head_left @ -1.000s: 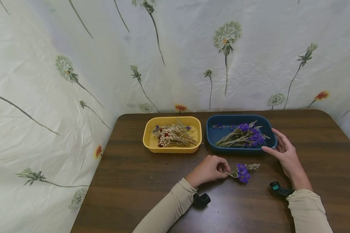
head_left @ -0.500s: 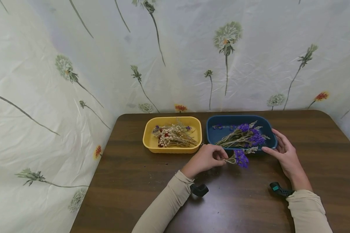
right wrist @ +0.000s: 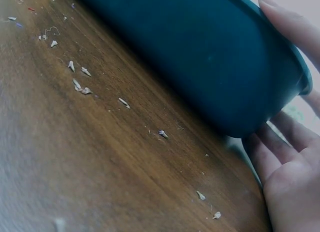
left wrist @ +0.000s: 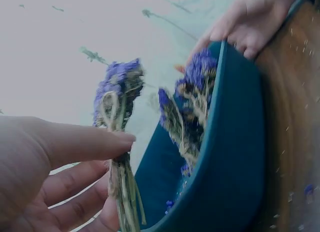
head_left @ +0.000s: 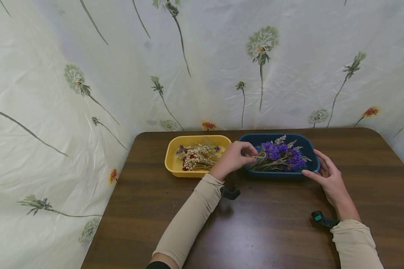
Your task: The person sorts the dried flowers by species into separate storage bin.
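Note:
My left hand (head_left: 236, 156) pinches the stems of a small bunch of dried purple flowers (left wrist: 114, 84), tied with a twine bow, between thumb and fingers. The bunch is over the blue plastic tray (head_left: 276, 174), its heads pointing right. More purple bunches (left wrist: 200, 74) lie inside that tray, overlapped by the held one in the head view. At the tray's right end, my right hand (head_left: 331, 181) grips the corner, thumb on the front rim and fingers round the side. The right wrist view shows its fingers (right wrist: 277, 142) low against the tray wall.
Left of the blue tray stands a yellow tray (head_left: 170, 170) holding dried cream and red flowers (head_left: 198, 157), partly covered by my left hand. Small plant crumbs (right wrist: 82, 86) are scattered on the brown wooden table (head_left: 272, 224). A flower-printed curtain (head_left: 205, 74) hangs behind.
My left hand has carried the purple bunch from over the table in front, away from me, to over the blue tray. The right hand stays at the tray's corner.

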